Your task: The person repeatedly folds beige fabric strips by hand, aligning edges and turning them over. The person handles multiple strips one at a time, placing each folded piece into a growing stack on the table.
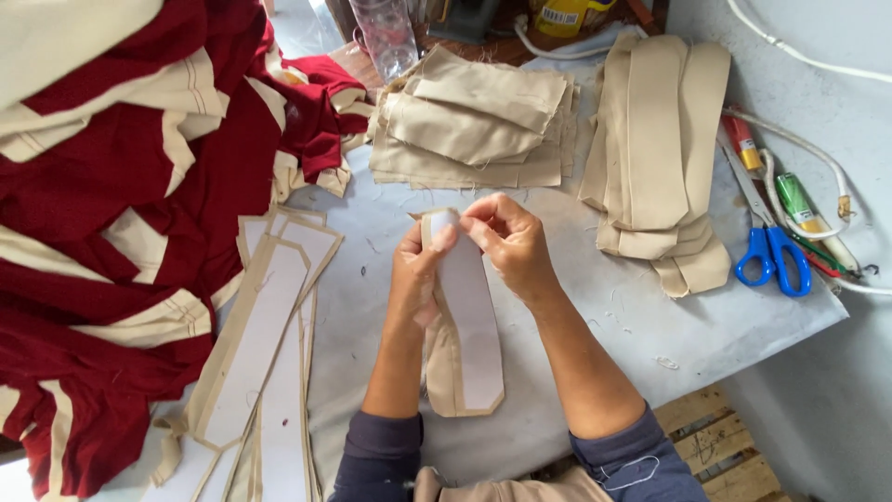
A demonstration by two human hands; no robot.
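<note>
The person is holding a tan fabric strip with white interlining at the centre of the grey work table. The left hand is closing on the strip's upper end, thumb pressing across the face. The right hand is pinching the top edge of the same strip with bent fingertips; both hands are gripping it tightly, nearly touching each other. The strip is hanging down toward six o'clock, its pointed lower end lying on the table.

At twelve o'clock a stack of folded tan pieces is sitting, and behind it a clear plastic bottle is standing. A yellow container bearing a white label is showing at the far edge. At one to two o'clock a pile of long tan strips is lying. At three o'clock blue-handled scissors are resting near the table's right edge, beside a green-capped tube and a red-capped tube.

At nine o'clock red garments with cream trim are crowding the left side. At seven o'clock interlined strips are fanning out. Bare tabletop is remaining between four and five o'clock.
</note>
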